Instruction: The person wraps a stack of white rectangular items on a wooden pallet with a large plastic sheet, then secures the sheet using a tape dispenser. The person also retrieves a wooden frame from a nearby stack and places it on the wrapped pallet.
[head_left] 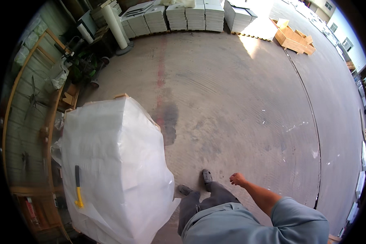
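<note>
My right hand hangs over the concrete floor beside my legs. Its fingers are loosely curled with small gaps between them, and I see nothing in them. My left hand is out of the picture. To my left stands a large load wrapped in white plastic sheeting, with bits of wood showing at its top edges. On the sheeting lies a yellow hammer-shaped tool with a black grip, touched by neither hand.
Stacks of flat white boxes stand on pallets along the far side. An open wooden crate sits at the far right. A white upright tube and a wheeled cart are at the far left. Wooden wall framing runs along the left.
</note>
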The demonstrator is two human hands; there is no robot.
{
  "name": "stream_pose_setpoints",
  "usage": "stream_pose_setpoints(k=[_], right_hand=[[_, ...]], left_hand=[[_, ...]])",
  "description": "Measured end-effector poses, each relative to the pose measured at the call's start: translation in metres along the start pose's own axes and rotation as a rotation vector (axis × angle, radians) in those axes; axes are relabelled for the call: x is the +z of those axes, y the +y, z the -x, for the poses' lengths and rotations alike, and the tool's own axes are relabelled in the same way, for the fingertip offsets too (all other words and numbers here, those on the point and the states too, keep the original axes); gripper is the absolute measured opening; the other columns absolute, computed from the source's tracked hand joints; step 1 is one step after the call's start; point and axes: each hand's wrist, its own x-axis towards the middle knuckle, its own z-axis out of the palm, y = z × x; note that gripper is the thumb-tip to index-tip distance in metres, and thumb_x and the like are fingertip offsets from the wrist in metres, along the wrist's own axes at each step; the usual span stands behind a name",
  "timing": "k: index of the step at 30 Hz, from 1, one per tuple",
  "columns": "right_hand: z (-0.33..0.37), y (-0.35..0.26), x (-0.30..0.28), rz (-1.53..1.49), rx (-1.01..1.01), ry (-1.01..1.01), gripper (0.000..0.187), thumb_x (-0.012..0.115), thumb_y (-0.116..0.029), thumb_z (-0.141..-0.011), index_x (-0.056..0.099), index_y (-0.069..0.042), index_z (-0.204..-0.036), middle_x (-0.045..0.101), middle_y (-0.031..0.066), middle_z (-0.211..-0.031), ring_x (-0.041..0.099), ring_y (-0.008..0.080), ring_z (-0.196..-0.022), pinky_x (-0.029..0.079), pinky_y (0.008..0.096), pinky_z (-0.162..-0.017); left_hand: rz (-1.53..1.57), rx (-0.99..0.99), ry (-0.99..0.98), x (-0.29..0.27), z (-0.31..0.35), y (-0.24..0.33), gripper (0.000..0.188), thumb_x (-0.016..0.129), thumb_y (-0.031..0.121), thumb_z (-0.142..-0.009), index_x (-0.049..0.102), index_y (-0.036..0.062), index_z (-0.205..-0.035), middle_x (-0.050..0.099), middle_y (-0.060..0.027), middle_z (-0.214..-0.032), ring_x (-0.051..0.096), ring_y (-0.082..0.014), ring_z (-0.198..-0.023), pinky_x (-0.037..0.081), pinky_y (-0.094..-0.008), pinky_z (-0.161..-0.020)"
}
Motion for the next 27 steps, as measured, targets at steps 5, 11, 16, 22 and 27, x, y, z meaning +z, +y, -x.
stream_pose_setpoints(k=[5,11,16,22,27], right_hand=[[-0.020,-0.022,-0.031,0.108,-0.031,-0.046,0.026,0.057,-0.021,-0.082,0.065,0.000,-0.096,0.068,0.0105,-0.087,0.067,0.0195,-0.072,0.053,0.0325,-0.058],[-0.036,-0.069,-0.019,0.099,-0.125,-0.075,0.023,0.057,-0.021,-0.084,0.064,-0.001,-0.092,0.067,0.0091,-0.085,0.066,0.0200,-0.069,0.051,0.0324,-0.057],[-0.031,-0.080,0.028,0.022,-0.170,-0.119,0.022,0.054,-0.017,-0.081,0.062,0.001,-0.090,0.066,0.0111,-0.077,0.064,0.0200,-0.061,0.049,0.0327,-0.050],[-0.013,-0.091,0.093,0.136,-0.084,-0.267,0.019,0.053,-0.016,-0.084,0.059,0.000,-0.092,0.066,0.0120,-0.081,0.064,0.0221,-0.061,0.049,0.0337,-0.051],[0.011,-0.114,0.150,0.185,-0.184,-0.320,0.023,0.053,-0.017,-0.084,0.059,0.002,-0.095,0.067,0.0130,-0.083,0.065,0.0228,-0.067,0.051,0.0331,-0.055]], left_hand=[[-0.555,0.225,0.200,0.002,-0.004,-0.022,0.032,0.052,0.021,-0.082,0.053,-0.0059,-0.100,0.058,-0.0254,-0.098,0.060,-0.0366,-0.080,0.049,-0.0448,-0.068],[-0.426,0.074,0.742,0.036,-0.006,-0.035,0.037,0.053,0.018,-0.085,0.043,-0.0081,-0.109,0.047,-0.0248,-0.113,0.057,-0.0387,-0.094,0.051,-0.0476,-0.070],[-0.544,0.546,0.617,0.063,0.093,0.076,0.049,0.060,0.015,-0.083,0.042,-0.0064,-0.124,0.035,-0.0234,-0.136,0.038,-0.0401,-0.124,0.038,-0.0452,-0.097],[-0.533,0.898,0.511,0.067,0.065,0.113,0.046,0.061,0.019,-0.082,0.047,0.0012,-0.122,0.039,-0.0212,-0.135,0.037,-0.0392,-0.124,0.034,-0.0496,-0.100],[-0.579,0.846,0.513,0.048,0.008,0.149,0.043,0.058,0.023,-0.083,0.052,0.0039,-0.121,0.049,-0.0182,-0.124,0.044,-0.0365,-0.116,0.037,-0.0480,-0.095]])
